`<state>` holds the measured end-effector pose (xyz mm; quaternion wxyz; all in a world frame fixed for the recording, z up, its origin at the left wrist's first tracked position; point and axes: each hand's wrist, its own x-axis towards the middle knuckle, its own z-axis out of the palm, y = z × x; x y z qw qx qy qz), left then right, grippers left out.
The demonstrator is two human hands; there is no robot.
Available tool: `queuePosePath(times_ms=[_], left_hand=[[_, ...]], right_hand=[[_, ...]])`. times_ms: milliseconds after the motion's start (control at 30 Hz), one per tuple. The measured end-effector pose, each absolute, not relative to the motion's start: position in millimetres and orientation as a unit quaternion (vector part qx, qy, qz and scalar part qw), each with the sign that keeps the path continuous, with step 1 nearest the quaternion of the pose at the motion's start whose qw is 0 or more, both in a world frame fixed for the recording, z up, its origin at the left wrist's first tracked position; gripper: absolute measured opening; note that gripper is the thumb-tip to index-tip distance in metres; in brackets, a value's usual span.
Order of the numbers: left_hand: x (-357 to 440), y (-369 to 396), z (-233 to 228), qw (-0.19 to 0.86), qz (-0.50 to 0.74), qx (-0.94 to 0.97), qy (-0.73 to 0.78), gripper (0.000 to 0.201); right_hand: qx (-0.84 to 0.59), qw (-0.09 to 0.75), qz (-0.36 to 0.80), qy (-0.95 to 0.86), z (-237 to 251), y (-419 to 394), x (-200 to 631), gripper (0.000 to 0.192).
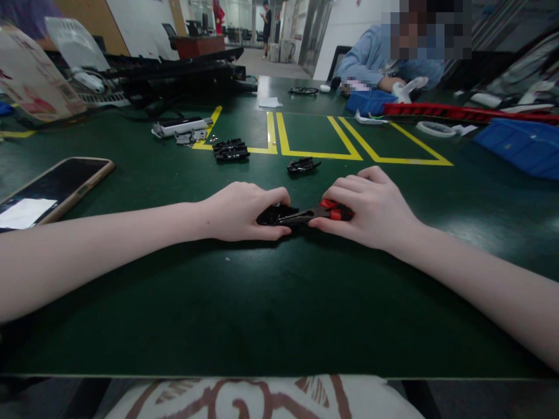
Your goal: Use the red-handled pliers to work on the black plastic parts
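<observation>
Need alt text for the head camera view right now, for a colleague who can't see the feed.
Two bare hands meet on a dark green table: the left hand presses on a small black part, and the right hand grips red-handled pliers whose tip reaches that part. More black parts lie beyond by yellow floor-tape lines, a phone at left, another person's sleeve across the table.

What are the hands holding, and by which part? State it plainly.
The right hand grips red-handled pliers by the handles. The left hand pins a small black plastic part by its left end against the green table.
</observation>
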<state>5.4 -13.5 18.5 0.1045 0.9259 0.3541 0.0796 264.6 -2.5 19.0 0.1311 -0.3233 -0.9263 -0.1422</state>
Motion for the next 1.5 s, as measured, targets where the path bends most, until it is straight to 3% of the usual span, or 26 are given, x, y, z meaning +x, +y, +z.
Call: queuePosePath(times_ms=[867,1167,1500], left_hand=[[4.6,-13.2,18.8,0.098,0.085,0.928,0.35,0.045],[3.0,-13.0,17.2,0.086,0.079,0.932,0.343,0.045],[3.8,-12.6,16.8,0.112,0.086,0.922,0.362,0.043]], right_hand=[[-0.329,0.131,-0.143,-0.924,20.6,-2.0,266.7,0.053],[-0.331,0.132,-0.224,-0.907,23.3,-2.4,268.7,0.056],[-0.341,0.132,-0.11,-0.924,18.9,-1.8,266.8,0.054]])
